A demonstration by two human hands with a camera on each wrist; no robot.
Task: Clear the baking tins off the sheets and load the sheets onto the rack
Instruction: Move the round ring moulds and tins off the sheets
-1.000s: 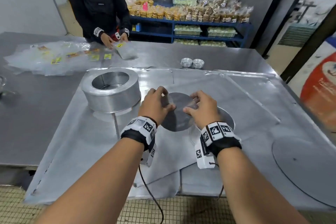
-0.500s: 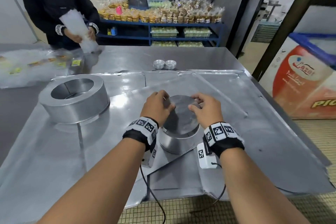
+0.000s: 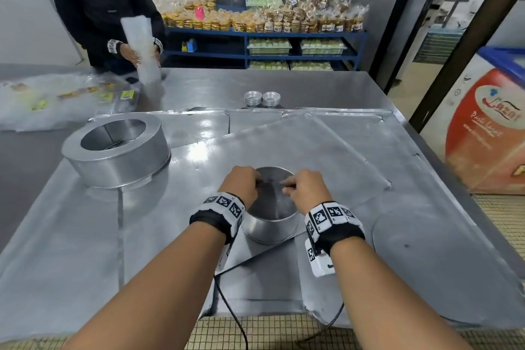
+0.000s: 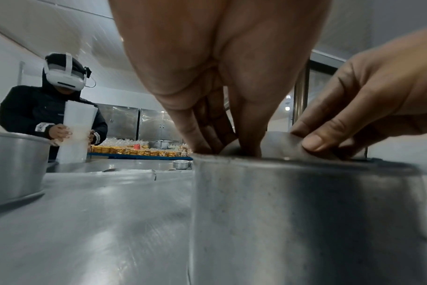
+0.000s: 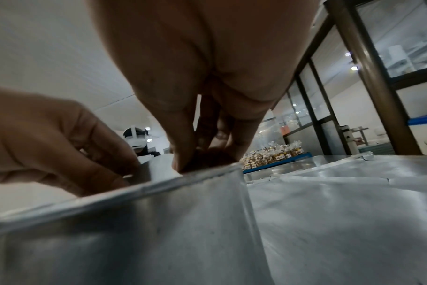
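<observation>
Left hand (image 3: 241, 186) and right hand (image 3: 305, 191), palms down, pinch thin round metal disc (image 3: 271, 197) inside small shiny cylindrical baking tin (image 3: 270, 226).

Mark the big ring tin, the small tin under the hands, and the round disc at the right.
big ring tin (image 3: 122, 167), head view, on its outer wall.
small tin (image 3: 270, 229), head view, on its near wall.
round disc (image 3: 420, 247), head view, on its flat top.
</observation>
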